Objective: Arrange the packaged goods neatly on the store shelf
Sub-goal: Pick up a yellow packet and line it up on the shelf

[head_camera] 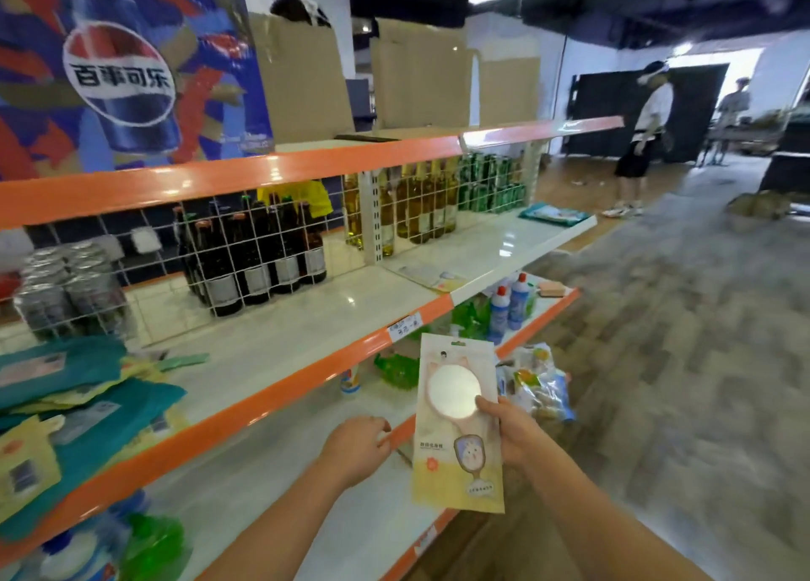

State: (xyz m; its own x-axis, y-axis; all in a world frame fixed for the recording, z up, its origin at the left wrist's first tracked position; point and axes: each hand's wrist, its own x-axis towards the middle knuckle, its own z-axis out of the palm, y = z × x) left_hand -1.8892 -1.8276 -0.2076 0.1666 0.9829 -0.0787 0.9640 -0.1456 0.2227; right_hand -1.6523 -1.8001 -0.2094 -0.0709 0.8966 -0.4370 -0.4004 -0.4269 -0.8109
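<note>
My right hand (510, 431) grips a flat cream packet with a round mirror (456, 444), held upright in front of the orange-edged shelf (263, 400). My left hand (357, 447) hovers beside it over the lower shelf board, fingers loosely curled, holding nothing. At the left of the middle shelf lies a loose pile of teal and yellow packets (74, 409). Another flat packet (431, 276) lies further along the same shelf, and a teal packet (554, 214) sits at its far end.
Dark bottles (254, 251), yellow bottles (407, 203) and green cans (493, 183) stand behind a white wire grid. Blue cleaner bottles (508, 306) and green bags (396, 368) sit on the lower shelf. Snack bags (541, 385) lie lower right. A person (642, 137) stands down the aisle.
</note>
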